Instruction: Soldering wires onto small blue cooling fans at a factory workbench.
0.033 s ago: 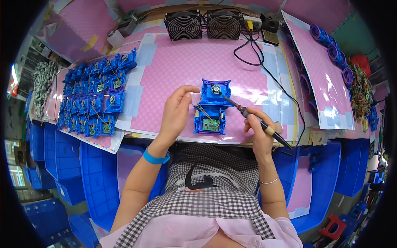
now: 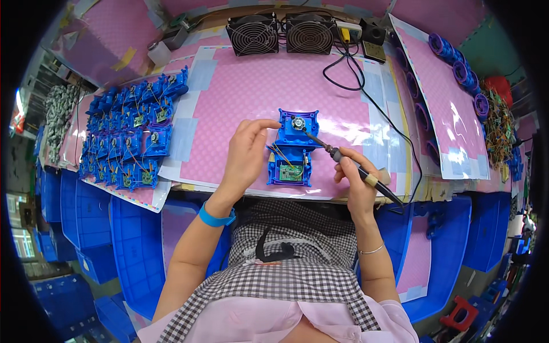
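Note:
My right hand (image 2: 360,183) grips a black soldering iron (image 2: 349,167). The iron's tip reaches the lower right side of a small round speaker (image 2: 298,123). That speaker sits in the upper half of an opened blue plastic housing (image 2: 296,137). In the lower half lies a green circuit board (image 2: 290,172), with thin wires (image 2: 278,151) running between the halves. My left hand (image 2: 247,151) is at the housing's left edge, index finger stretched toward it and the other fingers curled. Whether a thin wire is pinched there is hidden.
Rows of similar blue housings (image 2: 128,137) with boards and wires lie at the left. Two black fans (image 2: 253,35) stand at the back. A black cord (image 2: 394,120) runs along the right side. Blue bins (image 2: 134,251) sit below the table edge. A tilted board (image 2: 437,103) rises at right.
My left index finger has shifted slightly right at the housing's edge. My right hand and the iron have moved a touch left.

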